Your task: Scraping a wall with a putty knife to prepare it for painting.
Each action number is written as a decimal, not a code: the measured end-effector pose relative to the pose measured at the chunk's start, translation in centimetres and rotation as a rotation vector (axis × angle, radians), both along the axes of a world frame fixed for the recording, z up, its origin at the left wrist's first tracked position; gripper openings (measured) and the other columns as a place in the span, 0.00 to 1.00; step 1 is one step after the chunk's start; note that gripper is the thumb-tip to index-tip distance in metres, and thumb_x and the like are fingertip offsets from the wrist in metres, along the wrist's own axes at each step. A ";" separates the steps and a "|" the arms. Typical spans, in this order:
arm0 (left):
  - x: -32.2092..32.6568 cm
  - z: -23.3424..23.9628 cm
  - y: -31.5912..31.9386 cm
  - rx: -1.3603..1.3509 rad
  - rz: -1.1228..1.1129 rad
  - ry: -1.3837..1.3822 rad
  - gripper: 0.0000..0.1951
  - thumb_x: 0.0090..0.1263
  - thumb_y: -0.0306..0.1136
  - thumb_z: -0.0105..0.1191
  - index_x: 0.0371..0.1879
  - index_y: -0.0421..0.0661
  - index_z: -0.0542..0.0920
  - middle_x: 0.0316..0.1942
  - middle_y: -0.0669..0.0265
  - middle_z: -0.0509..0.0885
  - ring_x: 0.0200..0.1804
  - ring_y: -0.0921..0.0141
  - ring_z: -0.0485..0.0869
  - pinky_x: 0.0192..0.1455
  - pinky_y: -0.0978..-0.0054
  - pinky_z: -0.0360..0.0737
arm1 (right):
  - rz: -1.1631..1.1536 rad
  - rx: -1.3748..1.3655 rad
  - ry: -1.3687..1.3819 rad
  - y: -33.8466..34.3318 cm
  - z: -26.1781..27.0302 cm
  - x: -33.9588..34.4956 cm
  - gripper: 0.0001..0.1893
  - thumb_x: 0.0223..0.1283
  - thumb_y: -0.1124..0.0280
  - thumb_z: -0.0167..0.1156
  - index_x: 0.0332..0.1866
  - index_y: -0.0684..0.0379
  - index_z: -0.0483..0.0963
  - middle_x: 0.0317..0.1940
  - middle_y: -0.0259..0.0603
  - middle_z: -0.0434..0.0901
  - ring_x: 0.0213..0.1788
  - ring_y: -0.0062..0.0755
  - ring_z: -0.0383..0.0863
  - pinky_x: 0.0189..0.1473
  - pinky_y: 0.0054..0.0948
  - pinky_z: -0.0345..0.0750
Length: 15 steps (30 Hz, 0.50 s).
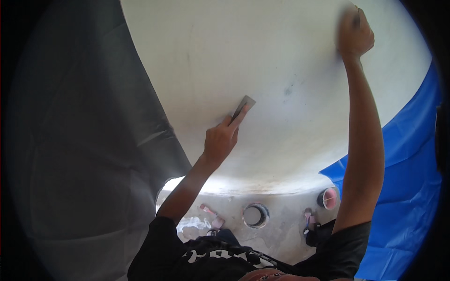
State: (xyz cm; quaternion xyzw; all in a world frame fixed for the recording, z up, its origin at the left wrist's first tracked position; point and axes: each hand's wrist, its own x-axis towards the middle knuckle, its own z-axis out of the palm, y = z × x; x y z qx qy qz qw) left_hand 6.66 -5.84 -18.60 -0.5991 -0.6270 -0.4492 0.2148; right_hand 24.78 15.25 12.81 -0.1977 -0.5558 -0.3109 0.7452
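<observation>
A broad whitish surface (267, 70) fills the middle of the head view, with a few dark smudges right of its centre. My left hand (221, 140) grips a flat metal scraper blade (248, 101), one finger extended along it and its end against the surface. At the upper right, my right hand (355, 35) is raised at the same surface, its fingers curled. Blur hides part of it, and whether it holds a tool there cannot be told.
A dark sheet (88, 140) hangs at the left, a blue tarp (404, 168) at the right. Below on the floor stand a container of whitish material (253, 215) and a bucket with pink inside (329, 199). Brushes with pinkish stains (207, 209) lie nearby.
</observation>
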 end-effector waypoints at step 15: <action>-3.4 2.9 -1.7 -0.002 0.217 0.264 0.39 0.65 0.25 0.62 0.77 0.70 0.70 0.34 0.68 0.83 0.25 0.64 0.84 0.24 0.65 0.80 | -0.057 -0.064 -0.028 -0.2 0.1 0.6 0.15 0.75 0.63 0.54 0.33 0.64 0.72 0.25 0.54 0.76 0.27 0.53 0.76 0.34 0.45 0.72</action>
